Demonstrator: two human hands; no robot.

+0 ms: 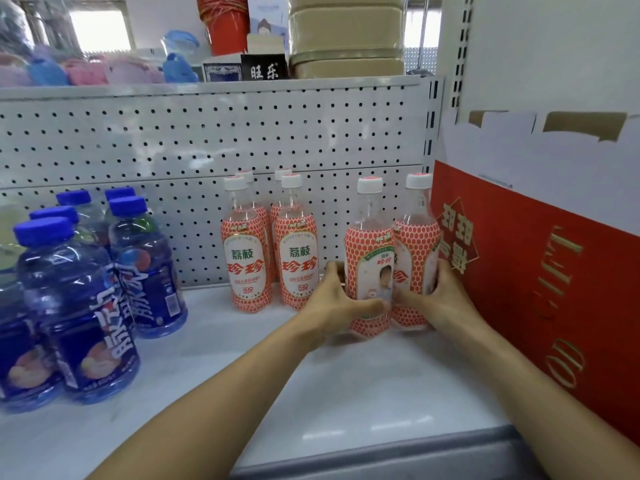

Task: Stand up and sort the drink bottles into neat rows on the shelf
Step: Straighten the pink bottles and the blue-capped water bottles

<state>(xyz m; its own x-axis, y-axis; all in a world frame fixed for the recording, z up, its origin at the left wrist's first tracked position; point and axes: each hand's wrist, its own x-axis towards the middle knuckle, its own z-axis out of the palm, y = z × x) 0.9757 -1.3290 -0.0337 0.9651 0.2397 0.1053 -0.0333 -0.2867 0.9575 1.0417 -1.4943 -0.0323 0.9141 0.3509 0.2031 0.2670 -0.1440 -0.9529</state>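
Observation:
Two upright lychee soda bottles with red-and-white honeycomb labels and white caps stand side by side on the white shelf (346, 393). My left hand (332, 299) is wrapped around the lower part of the left lychee bottle (369, 258). My right hand (440, 296) grips the right lychee bottle (415, 247), which stands close to a red carton. Further left, several more lychee bottles (270, 251) stand upright in two short rows against the pegboard. Several blue-capped blue drink bottles (86, 292) stand grouped at the far left.
A large red and white carton (540, 271) fills the right side of the shelf. A white pegboard back panel (207, 140) closes the rear. Bare shelf surface lies between the blue bottles and the lychee bottles. The shelf above holds boxes, tape rolls and packaged goods.

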